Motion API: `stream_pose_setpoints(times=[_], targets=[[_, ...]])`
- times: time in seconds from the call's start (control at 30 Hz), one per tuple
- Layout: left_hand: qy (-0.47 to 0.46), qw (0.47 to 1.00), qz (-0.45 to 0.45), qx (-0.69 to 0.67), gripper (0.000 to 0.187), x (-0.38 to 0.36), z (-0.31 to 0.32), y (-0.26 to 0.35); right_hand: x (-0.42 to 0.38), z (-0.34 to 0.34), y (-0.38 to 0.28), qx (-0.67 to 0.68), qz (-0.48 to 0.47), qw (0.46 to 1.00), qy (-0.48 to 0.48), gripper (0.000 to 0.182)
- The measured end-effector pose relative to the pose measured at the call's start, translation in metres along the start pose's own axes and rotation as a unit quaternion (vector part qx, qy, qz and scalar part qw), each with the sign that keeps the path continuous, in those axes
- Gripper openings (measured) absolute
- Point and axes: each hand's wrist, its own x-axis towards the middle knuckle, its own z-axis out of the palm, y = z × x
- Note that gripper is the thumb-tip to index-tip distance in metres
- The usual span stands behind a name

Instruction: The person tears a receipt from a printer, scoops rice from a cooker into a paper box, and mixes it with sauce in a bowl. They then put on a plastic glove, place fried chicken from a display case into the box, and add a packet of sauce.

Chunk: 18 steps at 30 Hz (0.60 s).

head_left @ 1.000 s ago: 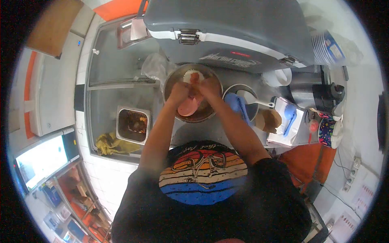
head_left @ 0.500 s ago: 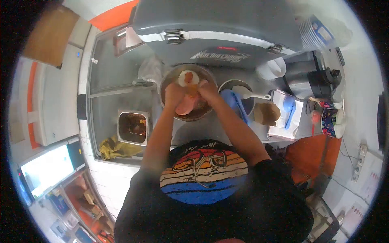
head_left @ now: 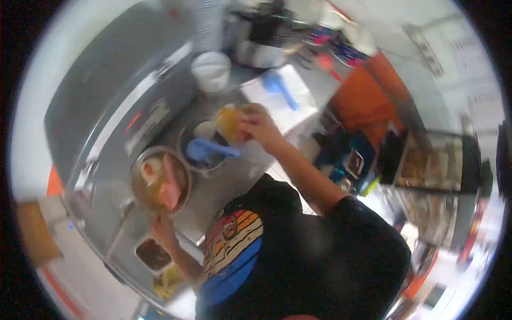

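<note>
A round metal bowl point(head_left: 186, 198) stands on the counter with a flat pink piece point(head_left: 169, 188) and a white round thing with a reddish-orange middle point(head_left: 152, 169) inside. My left hand point(head_left: 161, 229) is at the bowl's near rim, its fingers smeared by motion. Away to the right, my right hand point(head_left: 258, 128) is closed on a yellow-and-brown item point(head_left: 229, 121), blurred, whose kind I cannot tell. Just left of that hand, a blue-handled utensil point(head_left: 205, 151) lies across a dark pan point(head_left: 188, 140).
A white tub point(head_left: 210, 72) stands behind the pan. On a white sheet point(head_left: 298, 90) rests a blue spoon point(head_left: 280, 90). The large grey box point(head_left: 101, 101) borders the counter at the back left. A steel container point(head_left: 152, 253) with dark contents and a yellow cloth point(head_left: 166, 282) are at lower left.
The view has swung right. Both hands have left the inside of the bowl: the right has moved to the yellow-and-brown item, the left to the rim. The pink piece stays in the bowl.
</note>
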Motion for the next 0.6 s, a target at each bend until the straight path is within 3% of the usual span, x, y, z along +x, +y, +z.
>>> stream_pose_setpoints(times=[0.03,0.1,0.13,0.17,0.2,0.23,0.3,0.37,0.47,0.53,0.57,0.6], targets=[[0.023,1.000,-0.006,0.009,0.030,-0.020,0.000,0.013,-0.013,-0.032,-0.006,0.022,-0.022,0.997,0.077,0.026],[-0.031,0.998,0.057,-0.011,0.030,-0.022,0.014,0.008,-0.014,-0.115,0.006,0.039,-0.056,0.972,0.225,0.033],[-0.050,0.995,0.083,-0.022,0.030,-0.022,0.021,0.008,-0.023,-0.152,0.006,0.123,-0.110,0.937,0.307,0.031],[-0.047,0.993,0.108,0.020,0.029,-0.024,0.027,0.015,-0.035,-0.196,0.009,0.022,-0.106,0.914,0.391,0.031],[-0.048,0.991,0.121,0.042,0.030,-0.022,0.035,0.022,-0.035,-0.229,0.022,0.171,-0.127,0.838,0.503,0.024],[-0.050,0.989,0.126,0.055,0.031,-0.020,0.041,0.027,-0.042,-0.263,0.033,0.166,-0.114,0.802,0.563,0.020],[-0.055,0.991,0.109,0.046,0.032,-0.010,0.052,0.037,-0.042,-0.358,0.108,0.225,-0.105,0.772,0.585,0.013],[-0.054,0.994,0.085,0.032,0.033,0.002,0.064,0.045,-0.046,-0.410,0.179,0.336,-0.055,0.755,0.560,0.014],[-0.040,0.995,0.080,0.045,0.036,0.012,0.076,0.053,-0.028,-0.482,0.296,0.388,0.049,0.708,0.587,0.021],[0.004,0.952,0.251,0.173,0.036,0.009,0.071,0.051,-0.006,-0.518,0.344,0.374,0.135,0.667,0.630,0.029],[0.019,0.947,0.265,0.181,0.036,-0.005,0.083,0.063,0.006,-0.529,0.349,0.355,0.182,0.652,0.645,0.033],[0.034,0.941,0.278,0.190,0.036,-0.020,0.096,0.076,0.021,-0.551,0.361,0.308,0.241,0.683,0.617,0.034]])
